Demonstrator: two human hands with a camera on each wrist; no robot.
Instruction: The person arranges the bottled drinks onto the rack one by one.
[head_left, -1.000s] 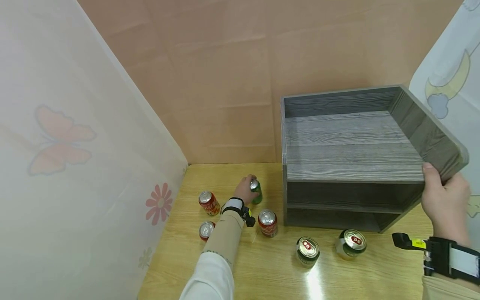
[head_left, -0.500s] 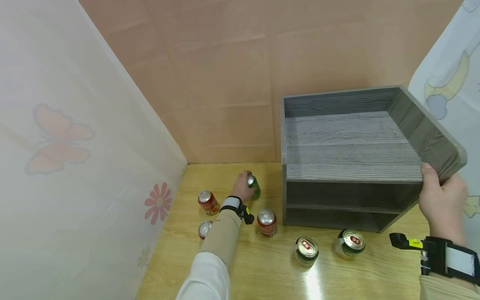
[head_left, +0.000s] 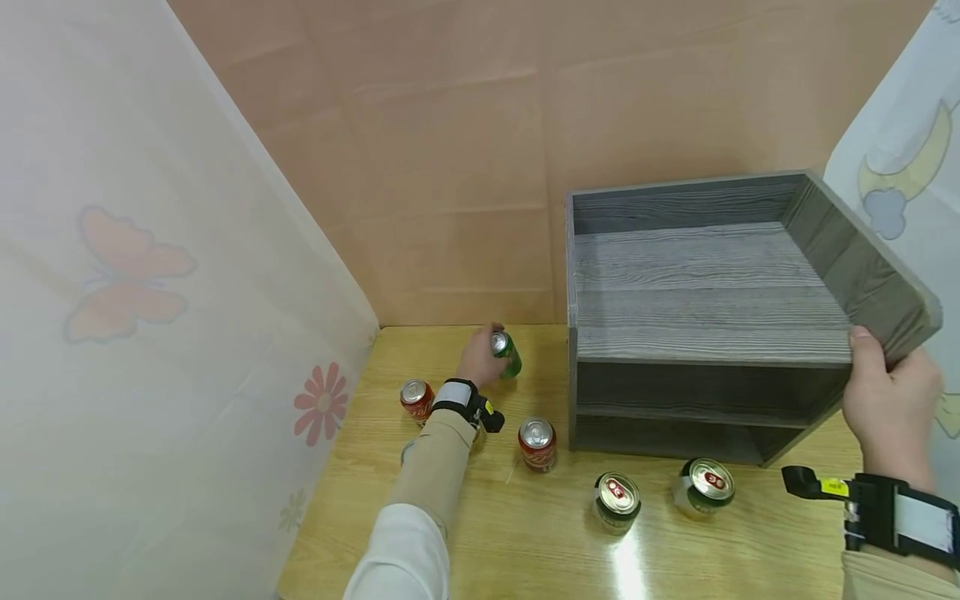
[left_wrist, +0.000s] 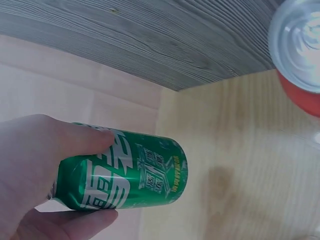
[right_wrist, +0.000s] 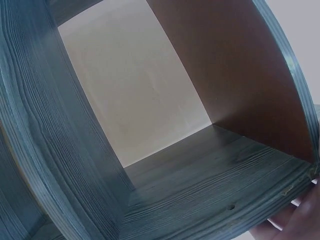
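My left hand (head_left: 478,358) holds a green soda can (head_left: 507,358) toward the back of the table, left of the grey wooden shelf unit (head_left: 705,308). In the left wrist view, thumb and fingers wrap the top end of the green can (left_wrist: 130,172). Its shadow falls on the table apart from it, so it looks raised. At the unit's right side panel, my right hand (head_left: 892,404) grips the front edge, thumb uppermost. The right wrist view catches a few fingers (right_wrist: 300,217) at the edge of that panel.
Red cans stand left of the unit: one (head_left: 417,402) near the left wall, another (head_left: 537,444) by the unit's front corner, and one mostly hidden behind my left forearm. Two dark green-and-gold cans (head_left: 617,502) (head_left: 703,488) stand before the unit. A papered wall (head_left: 442,208) closes the back.
My left hand and the green can have moved away from me, toward the back wall, and the can appears to have risen. My right hand keeps its grip on the unit.
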